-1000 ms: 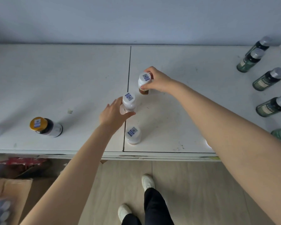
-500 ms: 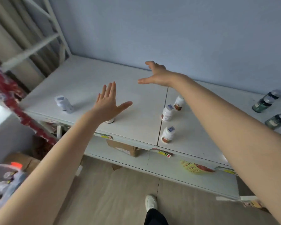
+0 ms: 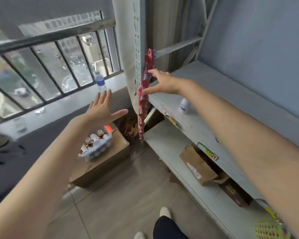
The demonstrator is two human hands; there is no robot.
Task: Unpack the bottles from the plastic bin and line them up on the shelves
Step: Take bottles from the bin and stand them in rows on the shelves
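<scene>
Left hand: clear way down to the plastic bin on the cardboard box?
Probably yes. The left hand is open and empty, poised over the plastic bin on the cardboard box; nothing visible stands between them.

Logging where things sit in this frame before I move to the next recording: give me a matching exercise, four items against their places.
Items
1. plastic bin
2. white bottle
3. water bottle
4. open cardboard box

Places
A. on the window ledge
B. on the lower shelf
C. on top of the closed brown box
D. upright on the upper shelf

Pairs: 1-C, 2-D, 3-A, 4-B
</scene>
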